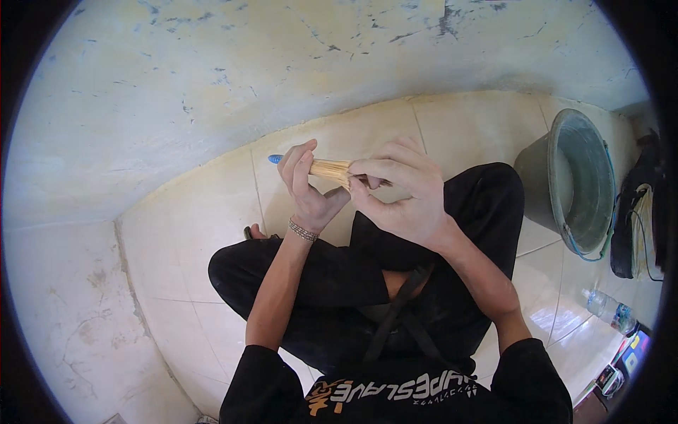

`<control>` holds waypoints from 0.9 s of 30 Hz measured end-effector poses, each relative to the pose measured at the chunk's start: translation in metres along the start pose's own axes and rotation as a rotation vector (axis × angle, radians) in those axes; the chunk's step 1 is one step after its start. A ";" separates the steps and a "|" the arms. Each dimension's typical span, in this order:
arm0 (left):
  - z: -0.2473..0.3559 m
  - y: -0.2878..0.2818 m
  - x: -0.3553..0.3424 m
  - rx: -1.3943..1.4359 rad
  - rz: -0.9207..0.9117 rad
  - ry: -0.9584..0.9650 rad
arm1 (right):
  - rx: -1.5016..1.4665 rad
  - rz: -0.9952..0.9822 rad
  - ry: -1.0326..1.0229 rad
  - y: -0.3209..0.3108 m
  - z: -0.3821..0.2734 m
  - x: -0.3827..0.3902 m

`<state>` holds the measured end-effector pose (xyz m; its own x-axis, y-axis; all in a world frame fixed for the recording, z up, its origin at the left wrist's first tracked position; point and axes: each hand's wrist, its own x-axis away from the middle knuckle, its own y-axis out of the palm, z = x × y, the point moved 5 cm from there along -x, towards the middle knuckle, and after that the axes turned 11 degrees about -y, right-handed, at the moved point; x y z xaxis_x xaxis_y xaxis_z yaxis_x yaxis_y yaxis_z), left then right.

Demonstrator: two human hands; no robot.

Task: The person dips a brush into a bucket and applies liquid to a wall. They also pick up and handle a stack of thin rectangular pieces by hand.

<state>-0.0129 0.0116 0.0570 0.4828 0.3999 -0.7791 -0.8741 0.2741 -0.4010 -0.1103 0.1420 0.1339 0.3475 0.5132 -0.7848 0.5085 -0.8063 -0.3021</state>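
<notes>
A bundle of thin, straw-coloured sticks (329, 170) is held up in front of me, above my crossed legs. My left hand (308, 185) is closed around its left part, with a bracelet at the wrist. Past those fingers a small blue tip (275, 159) sticks out; whether it belongs to the bundle I cannot tell. At the right end, the fingers and thumb of my right hand (402, 187) pinch the sticks and hide their ends.
A grey bucket (540, 177) with a blue handle stands on the tiled floor to the right. Beyond it lies a black bag (628, 212), with a clear plastic bottle (609, 311) nearer me. A stained, pale wall (233, 78) rises ahead and on the left.
</notes>
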 end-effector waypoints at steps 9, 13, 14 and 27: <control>0.002 0.001 -0.002 0.019 -0.016 0.024 | -0.003 -0.017 -0.003 -0.002 0.001 0.000; 0.002 0.002 -0.002 -0.008 -0.026 0.007 | -0.009 -0.014 0.006 0.000 0.002 0.001; 0.002 0.002 -0.002 -0.008 -0.027 0.007 | 0.011 -0.013 -0.001 0.000 0.002 0.001; 0.004 0.001 -0.003 0.001 -0.032 0.010 | -0.017 0.018 -0.001 0.000 0.002 0.001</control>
<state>-0.0150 0.0145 0.0606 0.5102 0.3822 -0.7705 -0.8580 0.2875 -0.4256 -0.1120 0.1421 0.1321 0.3563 0.4984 -0.7903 0.5158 -0.8102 -0.2784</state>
